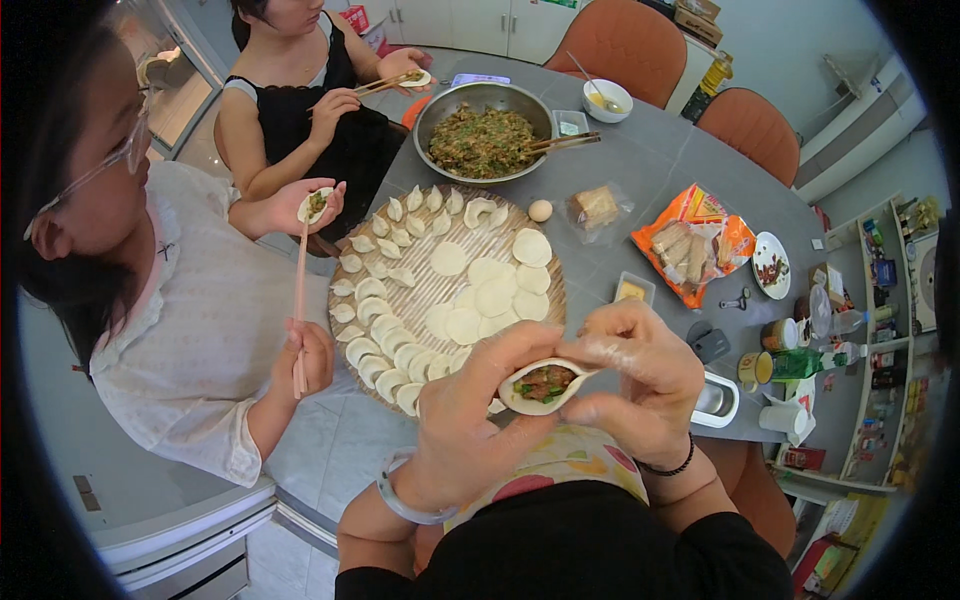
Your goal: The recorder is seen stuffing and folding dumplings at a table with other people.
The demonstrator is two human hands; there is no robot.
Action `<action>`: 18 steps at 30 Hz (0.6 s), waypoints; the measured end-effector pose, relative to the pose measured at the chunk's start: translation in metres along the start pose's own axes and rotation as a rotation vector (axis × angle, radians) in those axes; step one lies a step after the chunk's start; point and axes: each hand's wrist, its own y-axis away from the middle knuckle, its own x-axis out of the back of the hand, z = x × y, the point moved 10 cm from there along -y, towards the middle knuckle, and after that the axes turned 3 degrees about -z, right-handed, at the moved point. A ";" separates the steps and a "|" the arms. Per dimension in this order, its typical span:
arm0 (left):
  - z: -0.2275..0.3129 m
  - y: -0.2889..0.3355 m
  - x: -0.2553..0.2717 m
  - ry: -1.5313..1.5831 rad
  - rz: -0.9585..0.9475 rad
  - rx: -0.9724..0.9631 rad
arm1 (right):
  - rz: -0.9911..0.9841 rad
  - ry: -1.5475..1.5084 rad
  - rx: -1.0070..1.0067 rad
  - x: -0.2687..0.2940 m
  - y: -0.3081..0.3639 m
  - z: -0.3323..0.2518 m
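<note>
Orange plastic snack bag point(692, 240) lies right of centre on the grey table point(650, 150), a clear-wrapped tan block point(595, 207) just left of it. Green-brown chopped filling is held in the steel bowl point(483, 130); yellow liquid in the small white bowl point(607, 100). Folded dumplings and flat wrappers are spread on the round bamboo tray point(440, 285). Half-open filled dumpling point(542, 385) is pinched between left hand point(470, 425) and right hand point(635, 385), fingers closed on its rim. Shelf items at right are too small to make out.
</note>
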 end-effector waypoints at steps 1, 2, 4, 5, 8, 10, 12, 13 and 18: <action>0.006 -0.002 -0.002 -0.088 -0.011 -0.041 | 0.000 0.002 0.000 0.004 0.000 0.006; 0.006 -0.004 -0.004 -0.087 -0.010 -0.041 | -0.010 0.018 0.110 0.006 0.002 0.005; 0.005 -0.007 -0.014 -0.051 -0.083 -0.061 | -0.023 0.033 0.220 0.010 0.004 0.001; 0.003 -0.008 -0.015 -0.051 -0.080 -0.061 | -0.014 0.055 0.222 0.012 0.003 0.001; -0.005 -0.010 -0.012 0.020 -0.049 -0.016 | 0.036 0.030 0.132 0.011 -0.002 0.002; -0.003 -0.010 -0.011 -0.038 -0.052 -0.033 | 0.074 -0.019 0.043 0.013 -0.004 0.006; 0.003 -0.010 -0.010 -0.090 -0.047 -0.027 | -0.018 0.020 0.048 0.006 -0.006 0.004; 0.005 -0.010 -0.011 -0.138 -0.056 -0.026 | -0.020 0.021 0.048 0.008 -0.006 0.008; -0.003 -0.010 -0.010 -0.025 -0.015 -0.010 | -0.016 -0.004 0.068 0.006 -0.003 0.011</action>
